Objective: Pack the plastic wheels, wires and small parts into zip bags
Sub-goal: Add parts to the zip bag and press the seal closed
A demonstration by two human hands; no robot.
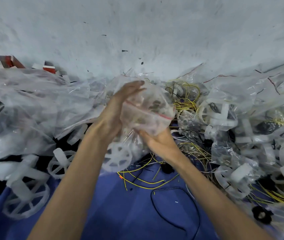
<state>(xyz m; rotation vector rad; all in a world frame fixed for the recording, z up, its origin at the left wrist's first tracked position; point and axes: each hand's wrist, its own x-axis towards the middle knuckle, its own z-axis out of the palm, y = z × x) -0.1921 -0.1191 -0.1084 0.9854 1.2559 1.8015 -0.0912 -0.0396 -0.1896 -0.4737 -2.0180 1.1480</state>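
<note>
Both hands are up over the blue sheet (pixel 103 213) w/ one zip bag (pixel 148 110) between them, mid-frame, lifted clear of the mess. The left hand (pixel 118 108) lies flat against the bag's left side, fingers straight and together, pressing rather than gripping. The right hand (pixel 158 141) is under the bag and clutches its bottom; its fingers are mostly hidden by plastic, so the exact hold is unclear. The bag's red zip strip (pixel 162 115) runs slantwise across the side facing the camera. The contents look like dark small parts, but blur stops me saying more.

Step in hand, as I judge it: settling the contents and closing the bag. To do it well:
- Get the parts down to the bottom first, so nothing sits in the zip track.
- Squeeze air out w/ the flat left hand before sealing.
- Pinch the red strip at one end and run along it to the other; a skipped bit will let parts leak.
- Tuck any wire ends inside, since they spring back and jam the seal.

Round about: a white wheel (pixel 118 156) sits just below the hands, more loose wheels (pixel 26 196) at lower left, yellow wires (pixel 143 181) and a black wire (pixel 172 220) on the sheet, empty bags (pixel 33 94) heaped left, filled bags (pixel 241 104) heaped right. Plenty left to pack, i.e. the task is nowhere near done.
</note>
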